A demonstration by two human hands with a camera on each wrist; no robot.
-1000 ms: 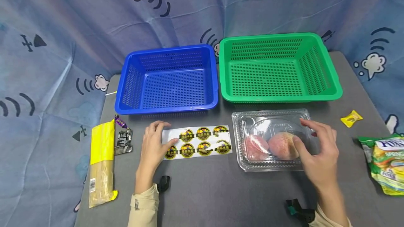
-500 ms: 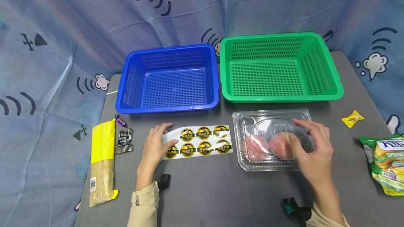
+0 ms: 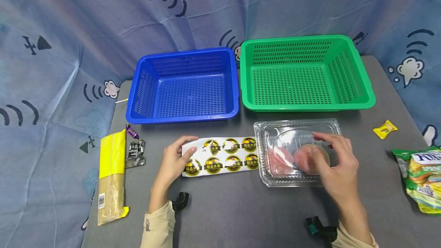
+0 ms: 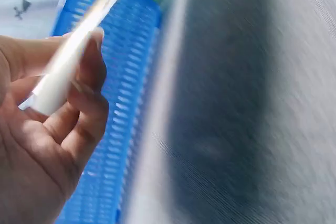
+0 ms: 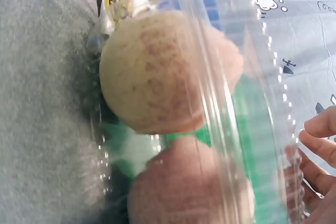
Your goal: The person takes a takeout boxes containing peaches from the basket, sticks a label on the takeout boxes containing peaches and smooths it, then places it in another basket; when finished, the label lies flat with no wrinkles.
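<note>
My left hand (image 3: 171,163) pinches the left end of a white sheet of round black-and-gold stickers (image 3: 231,160) between thumb and fingers. In the left wrist view the sheet (image 4: 63,77) shows almost edge-on, slanting up out of the fingers. The sheet's right end reaches the left rim of a clear plastic clamshell box (image 3: 297,124). Inside that box lie pinkish peaches (image 3: 304,159), also seen through its wall in the right wrist view. Over the right part of the lid my right hand (image 3: 341,167) spreads, thumb and fingers apart, with nothing gripped.
Behind the hands stand a blue basket (image 3: 182,119) and a green basket (image 3: 306,107). To the left lie a yellow noodle-like packet (image 3: 111,179), a black wrapper (image 3: 135,154) and a purple candy (image 3: 132,132). On the right are a yellow candy (image 3: 385,129) and a green-yellow bag (image 3: 423,177).
The left hand has lifted its end of the sticker sheet and shifted it right, up to the box. The right hand has moved left over the lid. The box stays in place.
</note>
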